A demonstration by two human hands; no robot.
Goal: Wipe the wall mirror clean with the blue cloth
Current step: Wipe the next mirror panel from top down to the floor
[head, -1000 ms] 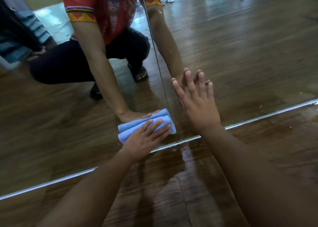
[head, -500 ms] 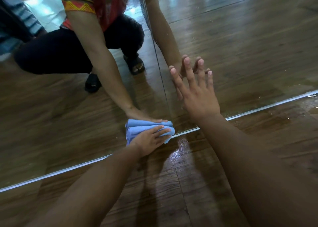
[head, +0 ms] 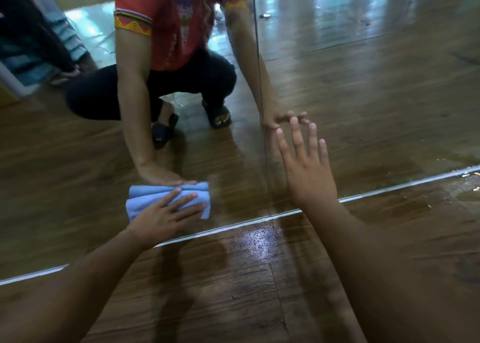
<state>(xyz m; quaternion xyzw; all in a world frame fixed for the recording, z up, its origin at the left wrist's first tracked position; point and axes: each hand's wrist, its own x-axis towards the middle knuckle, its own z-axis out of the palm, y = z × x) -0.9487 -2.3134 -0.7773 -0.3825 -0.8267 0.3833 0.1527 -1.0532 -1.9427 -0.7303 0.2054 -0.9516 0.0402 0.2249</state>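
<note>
The wall mirror fills the upper part of the head view, down to a metal strip at floor level. A folded blue cloth lies flat against the glass low on the left panel. My left hand presses on the cloth with straight, spread fingers. My right hand rests flat on the right panel, fingers spread, just right of the vertical seam between the panels. Both hands show mirrored in the glass.
A metal bottom strip runs along the mirror's foot. The wooden floor below it has a wet, shiny patch near the seam. The mirror reflects a crouching person in a red shirt and stairs at far left.
My left hand has slid the cloth left along the glass, away from the seam and slightly up from the strip. My right hand has stayed flat on the right panel.
</note>
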